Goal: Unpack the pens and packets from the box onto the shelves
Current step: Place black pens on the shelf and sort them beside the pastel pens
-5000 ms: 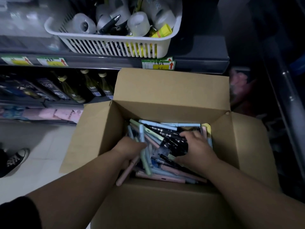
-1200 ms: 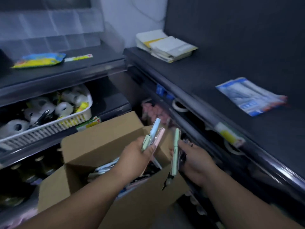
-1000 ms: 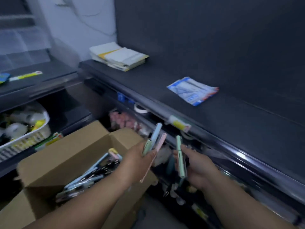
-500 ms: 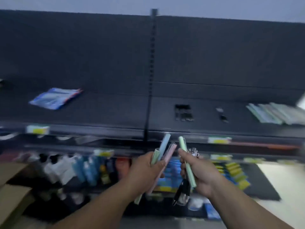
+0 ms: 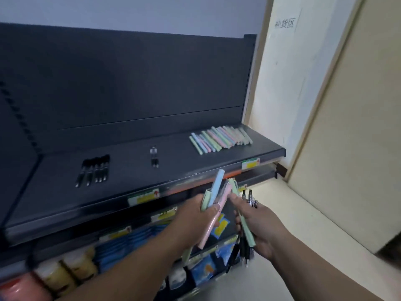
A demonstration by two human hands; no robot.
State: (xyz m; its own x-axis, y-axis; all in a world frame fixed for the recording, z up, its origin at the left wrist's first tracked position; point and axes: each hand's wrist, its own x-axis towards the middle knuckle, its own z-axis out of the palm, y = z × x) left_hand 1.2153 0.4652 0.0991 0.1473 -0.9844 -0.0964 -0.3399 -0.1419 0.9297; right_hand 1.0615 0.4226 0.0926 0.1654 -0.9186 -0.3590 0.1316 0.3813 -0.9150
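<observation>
Both hands are hovering just in front of the top shelf [image 5: 184,168], near its front edge toward the right end. The left hand [image 5: 193,216] is curling around a bunch of pastel pens [image 5: 217,190] (blue, green and pink), which are fanning out upward. The right hand [image 5: 260,227] is gripping a mint green pen [image 5: 246,231] plus a few dark pens [image 5: 249,197] whose ends are poking out above and below the fist. On the shelf, a neat row of pastel pens [image 5: 220,139] is lying by the back right corner. A group of black pens [image 5: 94,170] is sitting toward the left end, and one lone clear pen [image 5: 154,157] is lying between the two groups. Blue packets [image 5: 121,242] are showing on the lower shelf, pretty blurry. The box isn't showing up in this view.
</observation>
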